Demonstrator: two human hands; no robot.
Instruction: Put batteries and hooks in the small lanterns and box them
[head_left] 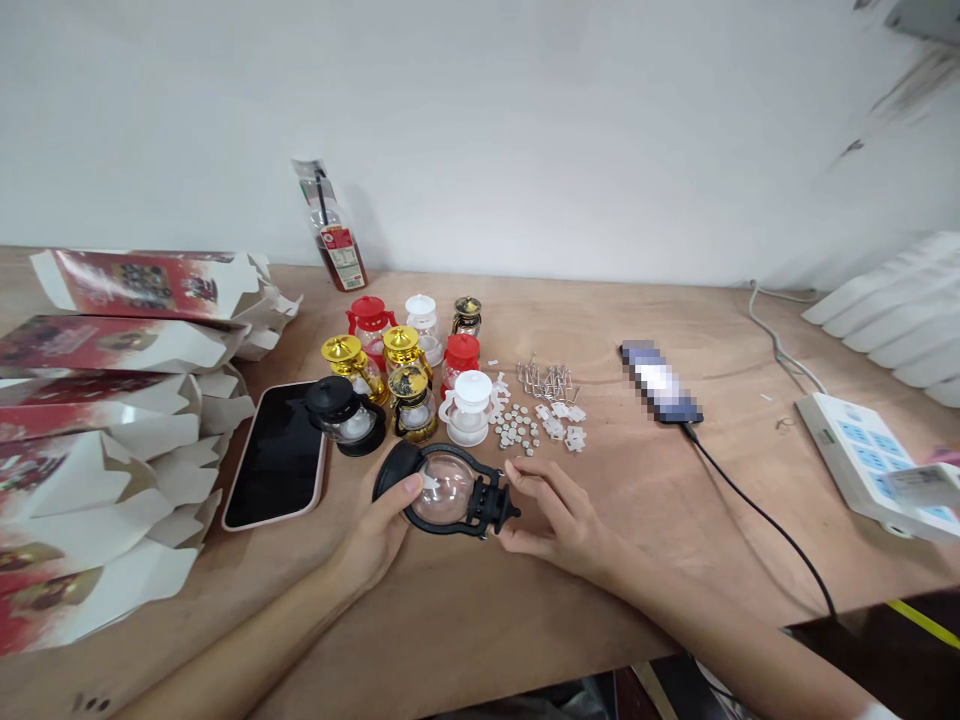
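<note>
One black lantern [446,488] is tilted on its side above the table [420,640], its base gripped by the left hand [381,530]. The right hand [561,515] curls around the cap end; I cannot tell whether it grips. Nine lanterns [470,408] stand beyond, beside small discs [514,430].

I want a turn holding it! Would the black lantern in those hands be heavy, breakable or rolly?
The black lantern is probably light for its size, because its clear globe looks hollow. The globe might crack if dropped, though the side bars could shield it a bit. Laid down, it may rock rather than roll, since those bars stick out.
</note>
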